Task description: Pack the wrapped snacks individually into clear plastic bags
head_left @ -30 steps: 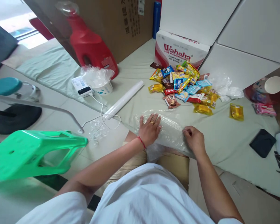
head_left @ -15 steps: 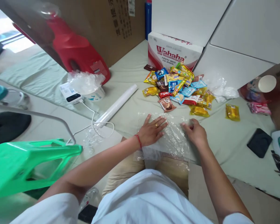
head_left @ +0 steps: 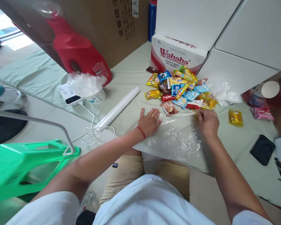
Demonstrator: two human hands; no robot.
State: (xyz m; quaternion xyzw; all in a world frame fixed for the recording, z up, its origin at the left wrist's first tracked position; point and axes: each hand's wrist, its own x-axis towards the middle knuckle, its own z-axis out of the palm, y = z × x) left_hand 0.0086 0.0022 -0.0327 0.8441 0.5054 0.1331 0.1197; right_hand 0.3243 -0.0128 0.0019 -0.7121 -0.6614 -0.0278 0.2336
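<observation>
A clear plastic sheet or bag [head_left: 173, 137] lies on the pale green cloth in front of me, its lower edge over my knees. My left hand [head_left: 150, 122] rests flat on its left side, fingers spread, with a ring and a red wrist cord. At the sheet's upper right corner, my right hand [head_left: 207, 123] is closed in a pinch on the plastic and pulls it taut. Just beyond the sheet lies a heap of wrapped snacks [head_left: 178, 89] in yellow, blue, red and brown. One brown packet [head_left: 170, 107] touches or nearly touches the sheet's far edge.
Behind the snacks stands a Wahaha box [head_left: 178, 54]. To the left are a white roll [head_left: 118, 107], a white cable, a paper bowl [head_left: 96, 95], a red bottle [head_left: 79, 50] and a green stool [head_left: 32, 165]. A yellow packet [head_left: 235, 117] and a black pouch [head_left: 262, 150] lie right.
My right hand has moved up and to the right with the plastic's corner, spreading the sheet wider. My left hand has shifted slightly left and stays flat on it.
</observation>
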